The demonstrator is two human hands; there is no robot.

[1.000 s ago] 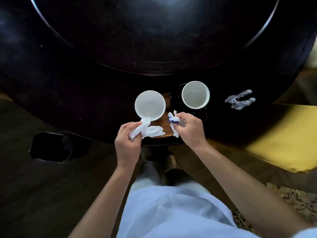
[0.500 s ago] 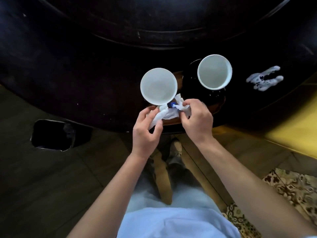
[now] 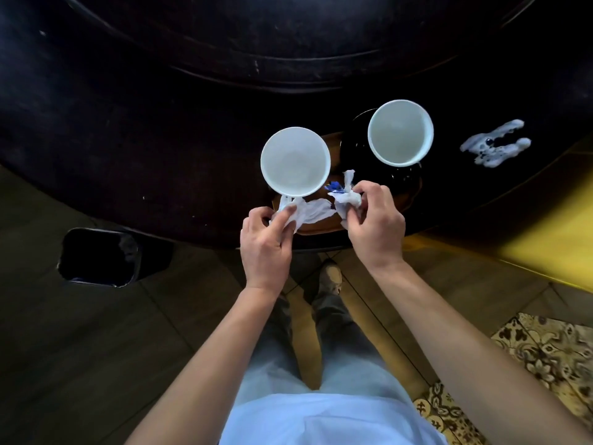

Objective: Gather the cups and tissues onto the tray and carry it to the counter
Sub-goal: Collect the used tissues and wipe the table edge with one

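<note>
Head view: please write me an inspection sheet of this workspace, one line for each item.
Surface: dark round table, glossy.
Job's things: two white cups, left cup and right cup, apparently empty, on the wooden tray; one tissue at the tray's near edge, a second tissue with a blue scrap.
Clutter: white crumpled piece on the table, right of the tray.
Hands: left hand pinches the first tissue; right hand pinches the second.
Cables: nothing seen.
Surroundings: black bin on the floor, yellow seat, patterned rug.
</note>
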